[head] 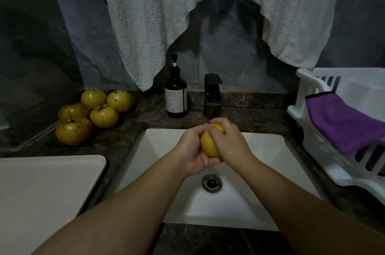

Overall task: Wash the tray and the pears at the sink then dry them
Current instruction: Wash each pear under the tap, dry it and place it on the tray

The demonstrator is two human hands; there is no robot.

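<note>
while both forearms reach in from the near edge, the pale tray [41,181] lies flat on the dark counter at near left, just beside the white sink [270,171]; whether it is washed cannot be told. drain [211,183] below the hands, basin looks bare otherwise. above the basin the left hand [192,150] cups one yellow pear [209,146] from underneath, fingers curled round it, and the right hand [228,142] wraps over its top and right side, so the fruit is clasped between both palms, under the black faucet [212,96]. no water stream can be made out; a bright drop shows on the right wrist. judged: mid-wash on this pear, rubbing stage. farther left, five more pears [91,115] sit heaped on the counter, spotted, touching one another, seemingly waiting their turn. amber pump bottle [176,98] stands just left of the faucet. at right, a white dish rack [312,129] with a purple cloth [343,121] draped over its rim, holds no fruit. white towel [187,15] hangs on the wall behind. drying looks not yet begun; most of the task remains.
</note>
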